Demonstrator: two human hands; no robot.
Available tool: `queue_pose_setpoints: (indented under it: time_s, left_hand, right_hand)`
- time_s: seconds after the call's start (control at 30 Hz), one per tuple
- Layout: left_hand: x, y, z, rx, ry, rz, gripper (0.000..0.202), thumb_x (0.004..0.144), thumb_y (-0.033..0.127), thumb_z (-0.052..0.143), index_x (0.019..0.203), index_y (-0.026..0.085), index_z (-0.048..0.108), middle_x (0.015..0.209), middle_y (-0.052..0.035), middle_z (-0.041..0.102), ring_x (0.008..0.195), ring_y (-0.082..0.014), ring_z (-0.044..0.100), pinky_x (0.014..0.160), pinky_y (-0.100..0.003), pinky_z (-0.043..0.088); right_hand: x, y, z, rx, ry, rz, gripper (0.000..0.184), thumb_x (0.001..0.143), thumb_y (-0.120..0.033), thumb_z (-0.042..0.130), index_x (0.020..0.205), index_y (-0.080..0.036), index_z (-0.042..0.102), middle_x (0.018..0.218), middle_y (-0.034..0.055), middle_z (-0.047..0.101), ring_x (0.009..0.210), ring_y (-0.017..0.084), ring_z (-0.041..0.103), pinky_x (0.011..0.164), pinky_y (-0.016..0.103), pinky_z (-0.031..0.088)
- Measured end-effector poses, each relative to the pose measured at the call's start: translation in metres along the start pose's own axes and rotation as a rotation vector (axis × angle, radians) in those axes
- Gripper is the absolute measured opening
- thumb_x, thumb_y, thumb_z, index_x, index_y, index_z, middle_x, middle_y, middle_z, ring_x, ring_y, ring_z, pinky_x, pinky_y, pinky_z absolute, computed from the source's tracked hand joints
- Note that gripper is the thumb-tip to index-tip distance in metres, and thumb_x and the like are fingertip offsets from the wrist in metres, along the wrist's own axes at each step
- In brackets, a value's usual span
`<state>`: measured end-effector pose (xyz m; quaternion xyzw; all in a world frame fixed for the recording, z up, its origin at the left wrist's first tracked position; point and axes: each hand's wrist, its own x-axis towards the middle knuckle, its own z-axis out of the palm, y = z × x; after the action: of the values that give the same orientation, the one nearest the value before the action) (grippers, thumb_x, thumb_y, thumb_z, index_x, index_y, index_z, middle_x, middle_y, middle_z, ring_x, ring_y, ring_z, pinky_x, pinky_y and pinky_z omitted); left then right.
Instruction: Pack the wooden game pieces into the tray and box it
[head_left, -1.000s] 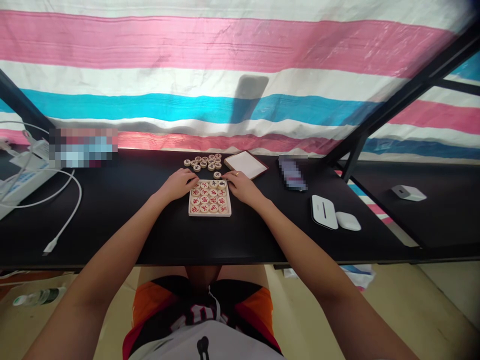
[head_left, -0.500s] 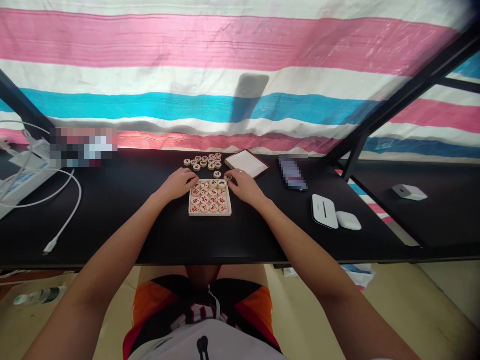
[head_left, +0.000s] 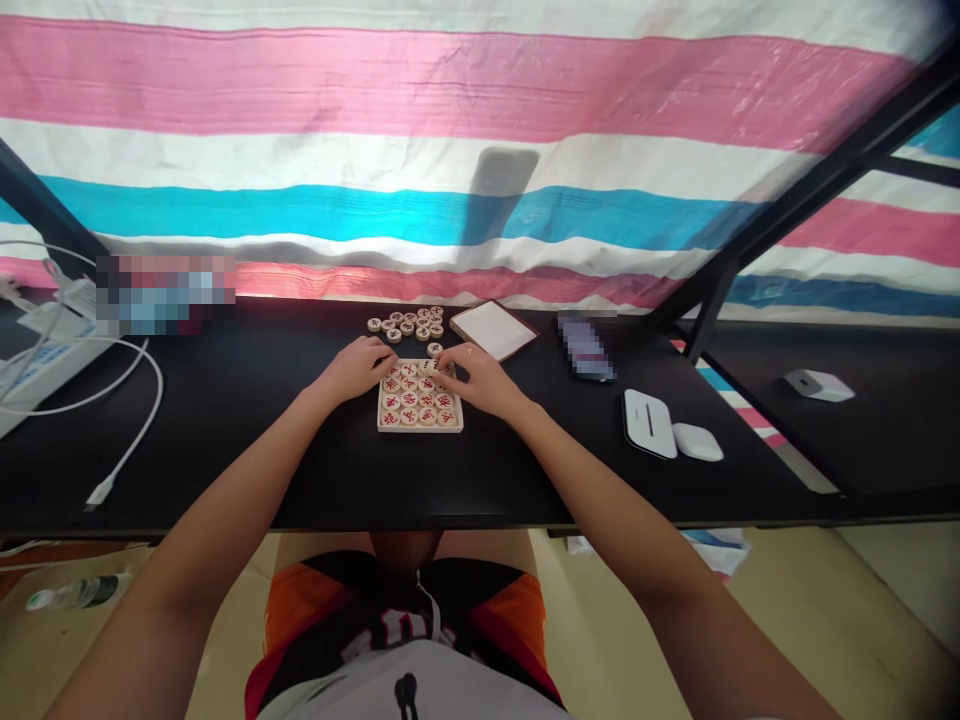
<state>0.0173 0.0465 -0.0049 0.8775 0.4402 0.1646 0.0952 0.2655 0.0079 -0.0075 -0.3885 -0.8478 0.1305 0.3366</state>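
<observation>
A shallow white box (head_left: 382, 431) lies on the black table, filled with rows of round wooden Chinese chess pieces (head_left: 409, 399), most with red characters. At the box's far left corner my left hand (head_left: 362, 365) is bent, its fingertips closed on the rim and partly covering a piece there. My right hand (head_left: 478, 378) is over the far right part of the box, thumb and fingers pinched on a chess piece (head_left: 429, 366); the hand hides the corner behind it. A single loose piece (head_left: 435, 349) lies just beyond the box.
Several loose chess pieces (head_left: 407, 327) cluster behind the box, next to a tilted white lid (head_left: 493, 330). To the right are a phone (head_left: 586, 347), a white flat device (head_left: 649, 423) and a white rounded case (head_left: 698, 441). Cables and a power strip (head_left: 56, 375) occupy the left.
My right hand has moved left from the box's far right corner to over its far row, with a piece in the fingers. My left hand has stayed in place.
</observation>
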Motion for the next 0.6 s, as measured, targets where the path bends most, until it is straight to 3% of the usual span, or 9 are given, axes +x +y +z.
queue_pose_setpoints:
  time_s: [0.37,0.6]
  left_hand:
    - [0.001,0.001,0.000,0.004,-0.003,-0.003,0.042,0.092,0.040,0.035,0.098,0.017,0.070,0.099,-0.0092,0.064,0.095,-0.0235,0.055,0.086,-0.035,0.044]
    - [0.001,-0.001,0.001,0.008,0.005,-0.001,0.042,0.093,0.041,0.035,0.097,0.017,0.070,0.098,-0.0089,0.064,0.095,-0.0235,0.055,0.084,-0.035,0.044]
  right_hand:
    - [0.003,-0.006,0.008,0.057,-0.022,-0.089,0.010,0.086,-0.031,0.061,0.086,-0.022,0.062,0.096,0.0064,0.070,0.100,0.021,0.060,0.090,0.037,0.048]
    - [0.004,-0.008,0.011,0.042,-0.029,-0.056,0.009,0.086,-0.031,0.061,0.088,-0.022,0.062,0.098,0.0061,0.069,0.099,0.021,0.059,0.089,0.038,0.048]
